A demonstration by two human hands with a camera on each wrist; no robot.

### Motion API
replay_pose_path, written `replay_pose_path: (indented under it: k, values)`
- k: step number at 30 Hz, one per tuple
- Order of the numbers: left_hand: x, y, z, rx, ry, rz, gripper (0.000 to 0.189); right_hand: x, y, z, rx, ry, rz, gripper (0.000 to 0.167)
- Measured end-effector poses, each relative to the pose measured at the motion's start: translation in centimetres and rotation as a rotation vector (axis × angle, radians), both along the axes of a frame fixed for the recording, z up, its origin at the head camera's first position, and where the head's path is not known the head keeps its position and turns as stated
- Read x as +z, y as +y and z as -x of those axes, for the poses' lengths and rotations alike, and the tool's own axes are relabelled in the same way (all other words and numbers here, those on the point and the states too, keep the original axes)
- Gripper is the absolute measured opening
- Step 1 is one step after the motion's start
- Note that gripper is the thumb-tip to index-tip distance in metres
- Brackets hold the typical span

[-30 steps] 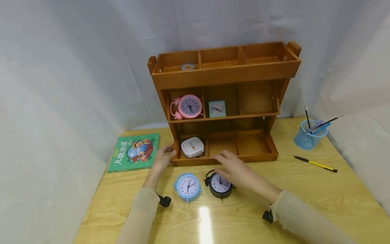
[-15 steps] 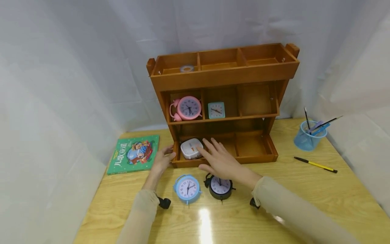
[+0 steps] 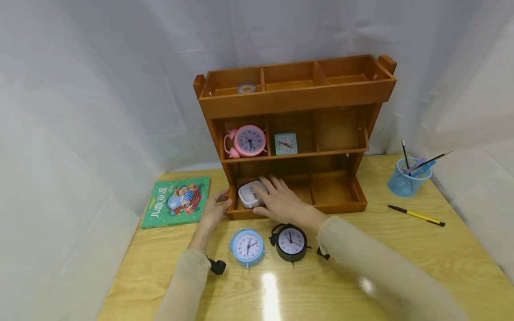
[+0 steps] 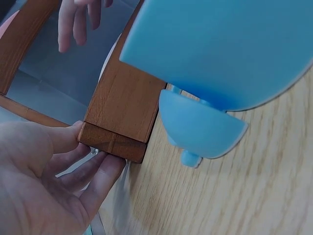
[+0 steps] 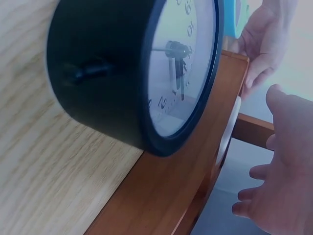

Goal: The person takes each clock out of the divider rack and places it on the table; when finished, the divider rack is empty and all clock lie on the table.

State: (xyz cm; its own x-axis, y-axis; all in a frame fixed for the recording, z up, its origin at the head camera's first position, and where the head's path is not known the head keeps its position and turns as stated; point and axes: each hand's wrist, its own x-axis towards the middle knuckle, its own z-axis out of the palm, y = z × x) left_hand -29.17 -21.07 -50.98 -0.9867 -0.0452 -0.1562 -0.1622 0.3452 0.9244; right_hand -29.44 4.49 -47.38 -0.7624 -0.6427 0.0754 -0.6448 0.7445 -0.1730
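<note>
At the lower left corner of the brown wooden shelf, my left hand pinches the wood between thumb and fingers. A white rounded case sits in the bottom left compartment. Over its right side reaches my right hand, fingers extended and partly covering it; whether they touch it is unclear. In the right wrist view, the thumb stands apart from the loosely bent fingers. In front of the shelf, a light blue alarm clock and a black alarm clock lie on the table, faces upward.
The middle tier holds a pink alarm clock and a small square clock. A tape roll lies in the top tier. A green book is at left. At right are a blue pen cup and a yellow-black pen.
My right hand has moved left from above the black clock to the white case, uncovering that clock's face. My left hand has stayed at the shelf's corner.
</note>
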Motion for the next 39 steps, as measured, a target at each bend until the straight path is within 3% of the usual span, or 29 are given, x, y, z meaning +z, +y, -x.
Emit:
replay_pose_path:
  k: [7, 16, 20, 24, 31, 39]
  values:
    - [0.1, 0.2, 0.1, -0.013, -0.005, 0.029, 0.049, -0.4, -1.2, 0.8, -0.047, -0.088, -0.050, 0.076]
    - [-0.8, 0.1, -0.9, -0.011, -0.031, 0.030, 0.048, -2.1, -2.3, 0.4, -0.083, -0.093, -0.112, 0.072]
    - [-0.6, -0.1, -0.7, -0.025, -0.016, 0.023, 0.049, -2.1, -2.7, 1.0, -0.114, -0.109, -0.133, 0.071]
    - [0.0, -0.8, -0.6, 0.001, -0.014, 0.038, 0.049, -1.7, -3.5, 1.9, -0.086, -0.144, -0.117, 0.071]
    - [0.4, -0.7, -0.1, -0.020, -0.021, 0.024, 0.050, -1.2, -4.0, 2.9, -0.129, -0.089, -0.191, 0.069]
    - [0.0, -0.1, 0.0, -0.026, -0.018, 0.029, 0.049, -1.5, -4.6, 3.1, -0.168, -0.026, -0.245, 0.079]
